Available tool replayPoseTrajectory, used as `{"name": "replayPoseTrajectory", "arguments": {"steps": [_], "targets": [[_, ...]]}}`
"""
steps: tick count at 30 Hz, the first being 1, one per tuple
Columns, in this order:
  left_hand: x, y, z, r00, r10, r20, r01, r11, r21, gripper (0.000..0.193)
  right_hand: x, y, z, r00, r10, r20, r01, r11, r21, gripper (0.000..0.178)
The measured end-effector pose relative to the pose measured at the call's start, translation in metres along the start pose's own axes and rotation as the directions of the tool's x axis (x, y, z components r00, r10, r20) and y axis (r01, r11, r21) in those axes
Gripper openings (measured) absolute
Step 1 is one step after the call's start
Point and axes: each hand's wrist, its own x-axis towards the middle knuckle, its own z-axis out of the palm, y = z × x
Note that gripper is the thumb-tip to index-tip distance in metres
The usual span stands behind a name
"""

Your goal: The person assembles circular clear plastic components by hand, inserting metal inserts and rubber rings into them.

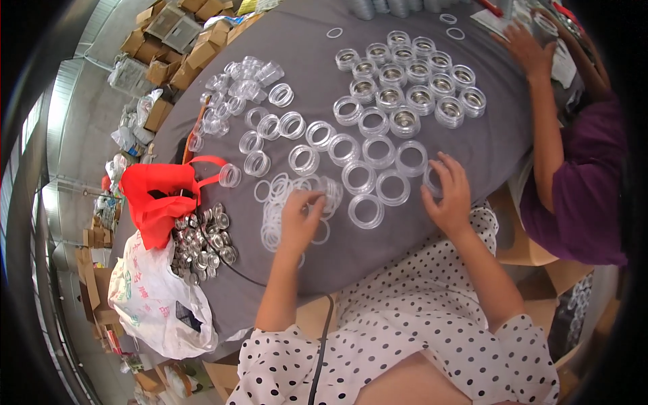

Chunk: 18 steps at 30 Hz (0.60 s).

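Observation:
My left hand rests on a heap of thin clear plastic rings on the grey cloth, fingers curled onto the rings. My right hand grips a clear round jar part at the right end of a row of clear round jar parts. Farther back stand several clear jars with metal inserts.
A red bag and a pile of small metal cups lie left, over a white bag. Loose clear lids sit at the back left. Another person's arm reaches in at the right. Cardboard boxes stand beyond the table.

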Motion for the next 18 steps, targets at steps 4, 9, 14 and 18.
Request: {"name": "replayPoseTrajectory", "arguments": {"steps": [4, 9, 14, 18], "targets": [[0.003, -0.01, -0.006, 0.904, -0.419, -0.086, 0.352, 0.842, -0.408, 0.016, -0.001, 0.001, 0.001, 1.0, -0.002, 0.0, 0.002, 1.0, 0.017, 0.044], [-0.003, -0.043, -0.024, 0.918, -0.326, -0.228, 0.322, 0.945, -0.053, 0.027, -0.001, -0.001, 0.003, 1.0, 0.001, -0.018, -0.001, 1.0, 0.001, 0.043], [-0.015, -0.028, -0.02, 0.991, -0.085, -0.101, 0.116, 0.927, 0.357, 0.041, -0.002, -0.001, 0.004, 1.0, 0.01, -0.007, -0.01, 1.0, -0.01, 0.043], [-0.007, -0.008, -0.009, 0.997, 0.024, -0.067, 0.011, 0.875, 0.484, 0.037, -0.002, 0.001, 0.002, 1.0, 0.009, -0.005, -0.01, 1.0, -0.018, 0.043]]}}
